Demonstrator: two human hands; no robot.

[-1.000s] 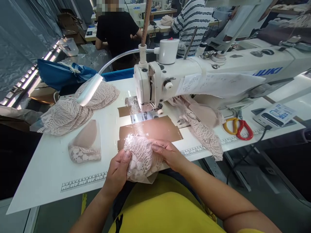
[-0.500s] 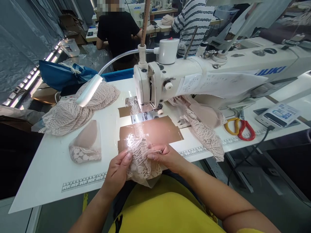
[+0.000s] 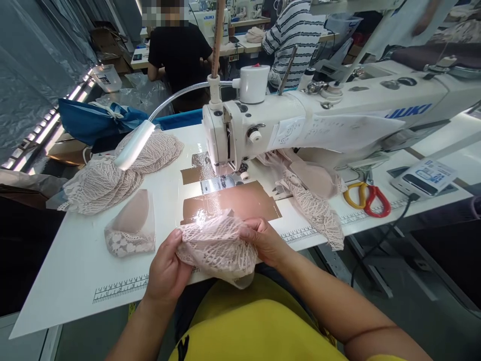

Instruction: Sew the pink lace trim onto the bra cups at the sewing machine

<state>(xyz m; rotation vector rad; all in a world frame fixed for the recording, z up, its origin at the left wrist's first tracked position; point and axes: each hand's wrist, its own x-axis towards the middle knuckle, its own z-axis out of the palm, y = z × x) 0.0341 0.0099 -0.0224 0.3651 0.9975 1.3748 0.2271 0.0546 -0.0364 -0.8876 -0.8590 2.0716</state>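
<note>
Lace (image 3: 220, 248) is held up at the front edge of the table (image 3: 75, 281), between two hands. The left hand (image 3: 169, 268) is partly closed and pinches one side. The right hand (image 3: 263, 240) is partly closed too, and pinches the other side. The machine (image 3: 225, 135) stands behind. A cup (image 3: 131, 220) lies to the left, scissors (image 3: 366, 198) to the right.

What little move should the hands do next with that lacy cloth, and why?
Maybe ease the lacy cloth a little forward, toward the shiny metal plate. The left hand and right hand each pinch a side, and it isn't on the plate yet.
</note>
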